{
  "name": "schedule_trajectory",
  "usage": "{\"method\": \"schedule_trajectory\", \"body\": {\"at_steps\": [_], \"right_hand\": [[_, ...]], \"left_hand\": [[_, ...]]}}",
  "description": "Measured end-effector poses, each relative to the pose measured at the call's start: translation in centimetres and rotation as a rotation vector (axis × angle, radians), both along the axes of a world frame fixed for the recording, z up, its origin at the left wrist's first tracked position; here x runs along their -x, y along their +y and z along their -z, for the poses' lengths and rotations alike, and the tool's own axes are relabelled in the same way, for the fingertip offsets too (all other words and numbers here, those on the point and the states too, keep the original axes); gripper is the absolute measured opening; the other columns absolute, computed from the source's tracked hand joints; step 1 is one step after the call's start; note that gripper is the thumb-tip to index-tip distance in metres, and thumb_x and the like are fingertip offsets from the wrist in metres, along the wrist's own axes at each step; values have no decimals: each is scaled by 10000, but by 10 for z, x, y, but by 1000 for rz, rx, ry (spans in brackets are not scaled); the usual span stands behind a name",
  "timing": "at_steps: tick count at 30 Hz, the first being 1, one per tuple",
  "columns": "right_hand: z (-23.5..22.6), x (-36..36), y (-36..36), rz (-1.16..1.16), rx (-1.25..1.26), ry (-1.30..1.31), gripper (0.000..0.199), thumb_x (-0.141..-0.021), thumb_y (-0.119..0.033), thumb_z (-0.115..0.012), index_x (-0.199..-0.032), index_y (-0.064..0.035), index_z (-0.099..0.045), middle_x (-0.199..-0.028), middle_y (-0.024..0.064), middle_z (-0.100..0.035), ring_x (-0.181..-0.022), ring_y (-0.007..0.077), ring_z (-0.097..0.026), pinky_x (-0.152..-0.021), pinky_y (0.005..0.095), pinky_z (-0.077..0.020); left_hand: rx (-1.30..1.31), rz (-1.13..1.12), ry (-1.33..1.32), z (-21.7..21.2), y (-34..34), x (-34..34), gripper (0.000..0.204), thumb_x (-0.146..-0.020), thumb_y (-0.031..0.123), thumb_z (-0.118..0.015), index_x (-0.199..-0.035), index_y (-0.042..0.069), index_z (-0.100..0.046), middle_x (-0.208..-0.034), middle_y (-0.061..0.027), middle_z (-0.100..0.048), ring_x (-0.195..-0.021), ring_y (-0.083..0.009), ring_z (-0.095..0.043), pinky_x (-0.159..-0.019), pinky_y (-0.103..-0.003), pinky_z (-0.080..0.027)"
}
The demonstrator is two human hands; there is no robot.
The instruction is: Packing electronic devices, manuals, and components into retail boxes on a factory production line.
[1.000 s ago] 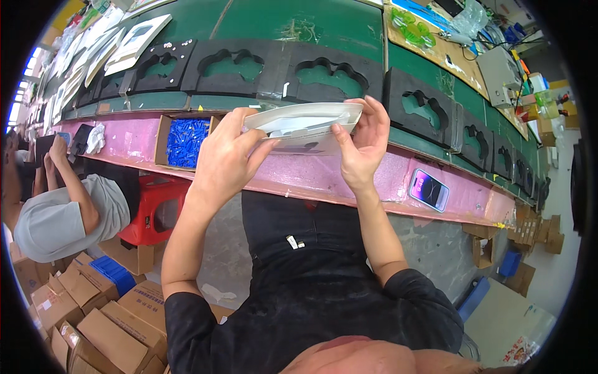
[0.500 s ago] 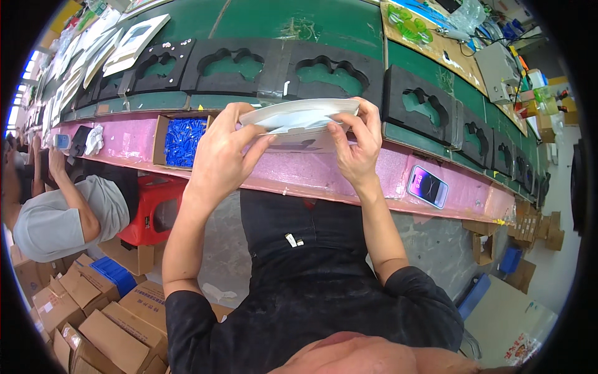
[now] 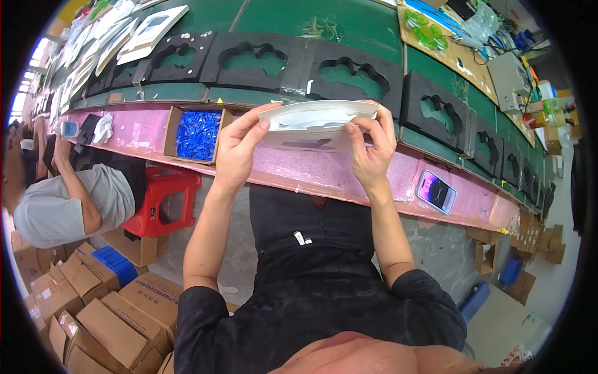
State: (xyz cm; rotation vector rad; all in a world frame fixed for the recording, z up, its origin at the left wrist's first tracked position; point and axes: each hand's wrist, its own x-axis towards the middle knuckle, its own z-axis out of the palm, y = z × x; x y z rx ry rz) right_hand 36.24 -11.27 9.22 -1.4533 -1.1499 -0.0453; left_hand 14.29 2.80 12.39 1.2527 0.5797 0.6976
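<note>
Over the pink ledge [image 3: 324, 176]: left hand [image 3: 238, 149] and right hand [image 3: 375, 146] pinch opposite ends of white packet [image 3: 305, 137], mouth gaping; phone [image 3: 436, 192] lies on ledge.

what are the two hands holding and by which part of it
A white, open-topped packet: the left hand grips its left end, the right hand its right end.

Held sleeve [image 3: 305, 138]: pale paper or thin card, smooth, near-matt. Worktop [image 3: 274, 22]: green, smooth, low sheen, scuffed in spots. Blocks [image 3: 436, 86]: black, foam-like, dull. Ledge [image 3: 299, 167]: pink, glossy, plastic-looking. Small blue pieces [image 3: 198, 134]: plastic by look, in matt cardboard box [image 3: 225, 119]. Stool [image 3: 149, 206]: smooth red plastic, slight shine. Phone [image 3: 436, 192]: glossy, glass-like screen. Shirt [image 3: 299, 299]: dark matt cloth.
</note>
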Motion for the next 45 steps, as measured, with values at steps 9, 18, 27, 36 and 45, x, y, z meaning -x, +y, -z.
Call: {"method": "schedule_trajectory", "body": {"at_steps": [9, 18, 27, 36, 45], "right_hand": [[14, 11, 11, -130, -328, 633, 505, -834, 111, -847, -1254, -14, -595, -1398, 253, -652, -1211, 255, -692, -1018, 379, -589], [22, 7, -2, -40, -229, 530, 253, -858, 103, -838, -1082, 22, -752, -1268, 121, -688, -950, 106, -641, -792, 237, -518], [12, 2, -1, -78, -153, 558, 163, -915, 56, -806, -1050, 21, -723, -1121, 38, -674, -857, 57, -590, -743, 212, -474], [8, 4, -2, -153, -178, 615, 164, -954, 21, -787, -1080, 7, -683, -1118, 35, -648, -921, 79, -587, -810, 234, -473], [10, 4, -5, -142, -171, 624, 172, -960, 1, -789, -1087, 2, -674, -1134, 35, -650, -954, 87, -594, -850, 241, -479]], "left_hand": [[-143, -154, 47, -6, -5, -9, 333, -1077, 63, -623, -1391, -29, -684, -1251, -85, -747, -1137, -126, -668, -1020, -267, -501], [-180, -142, 46, -8, -6, -11, 276, -1064, 48, -624, -1300, -58, -720, -1221, -77, -728, -1119, -135, -649, -996, -265, -482], [-80, 23, -79, -6, -1, 1, 363, -1032, 37, -645, -1386, -42, -657, -1294, -87, -714, -1187, -158, -647, -1064, -304, -482], [-205, 34, 41, -16, 4, -2, 362, -997, -24, -686, -1358, -49, -669, -1280, -102, -699, -1189, -169, -642, -1066, -314, -481], [-237, 159, 52, -21, 18, 4, 337, -982, -26, -696, -1317, -64, -700, -1298, -128, -701, -1203, -203, -649, -1076, -332, -478]]}}
